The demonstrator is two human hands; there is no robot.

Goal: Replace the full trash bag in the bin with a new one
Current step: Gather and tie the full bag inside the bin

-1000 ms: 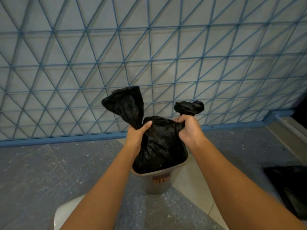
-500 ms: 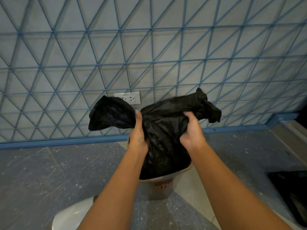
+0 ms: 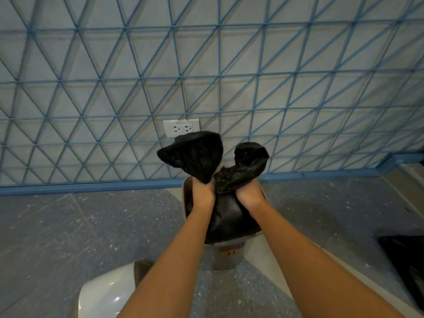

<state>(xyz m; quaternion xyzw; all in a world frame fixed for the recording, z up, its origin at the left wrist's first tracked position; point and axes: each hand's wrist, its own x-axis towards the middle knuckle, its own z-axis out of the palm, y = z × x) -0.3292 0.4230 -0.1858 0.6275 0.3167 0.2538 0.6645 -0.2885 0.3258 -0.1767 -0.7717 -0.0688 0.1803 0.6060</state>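
A full black trash bag (image 3: 226, 216) sits in a small grey bin (image 3: 227, 255) on the floor by the wall. My left hand (image 3: 203, 193) grips the bag's left top flap, which fans out above my fist. My right hand (image 3: 249, 192) grips the right flap, twisted into a thick tail. The two flaps cross between my fists, just above the bin's mouth. Most of the bin's rim is hidden by the bag and my arms.
A wall with a blue triangle grid and a white double socket (image 3: 181, 127) stands right behind the bin. A white rounded object (image 3: 103, 292) lies at the lower left. Something black (image 3: 403, 260), perhaps another bag, lies on the floor at the right edge.
My hands have drawn together over the bin. The flaps, spread wide to either side half a second ago, now stand bunched upright and crossed between my fists.
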